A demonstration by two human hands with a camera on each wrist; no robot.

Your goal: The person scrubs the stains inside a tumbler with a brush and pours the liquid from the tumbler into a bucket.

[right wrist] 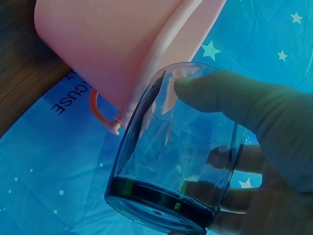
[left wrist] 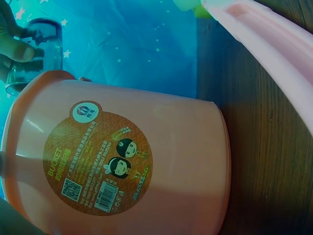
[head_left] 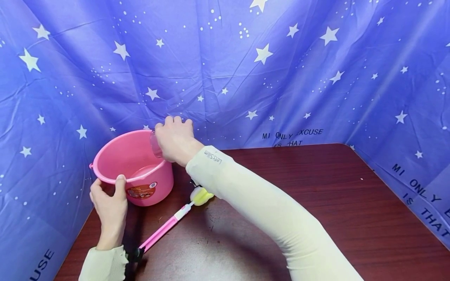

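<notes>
A pink plastic bucket [head_left: 163, 181] with a round orange label [left wrist: 98, 156] stands upright on the table's left part. My left hand [head_left: 110, 210] grips its near rim, thumb on top. Over the bucket's far right rim, my right hand [head_left: 177, 141] holds a clear drinking glass [right wrist: 166, 156], thumb on one side and fingers round the other. The glass is tilted, its mouth toward the bucket's inside. Whether any liquid runs from it cannot be made out.
A bottle brush [head_left: 159, 233] with a pink handle and a yellow-and-white sponge head lies in front of the bucket, partly under the right forearm. The dark red wooden table [head_left: 334, 187] meets a blue star-printed curtain [head_left: 225, 58] at the back and sides.
</notes>
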